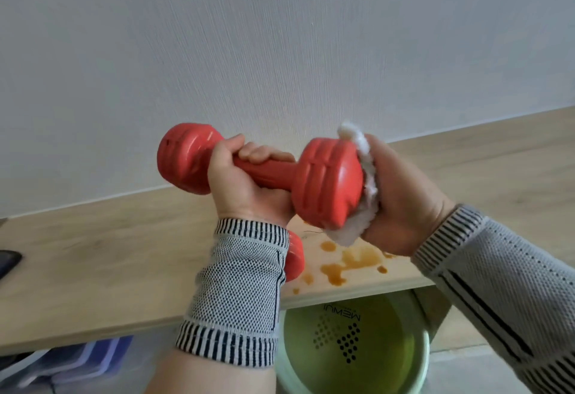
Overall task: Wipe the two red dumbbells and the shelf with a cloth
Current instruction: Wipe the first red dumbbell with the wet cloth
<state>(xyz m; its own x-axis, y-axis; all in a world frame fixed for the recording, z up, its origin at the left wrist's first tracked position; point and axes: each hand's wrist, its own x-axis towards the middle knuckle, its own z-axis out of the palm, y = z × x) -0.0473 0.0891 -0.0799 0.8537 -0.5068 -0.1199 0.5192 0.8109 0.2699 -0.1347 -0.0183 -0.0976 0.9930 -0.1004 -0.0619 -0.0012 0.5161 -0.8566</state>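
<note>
My left hand (245, 178) grips the handle of a red dumbbell (326, 175) and holds it level above the wooden shelf (124, 253). My right hand (401, 203) holds a white fluffy cloth (367, 182) cupped against the dumbbell's right end. A second red dumbbell (295, 256) lies on the shelf, mostly hidden behind my left wrist. Orange-brown spill stains (351, 261) mark the shelf below the raised dumbbell.
A white wall (280, 35) rises behind the shelf. Under the shelf's front edge stands a green bucket (357, 347). Bluish plastic items (77, 359) lie at lower left. A dark object (9, 263) pokes in at the left edge of the shelf.
</note>
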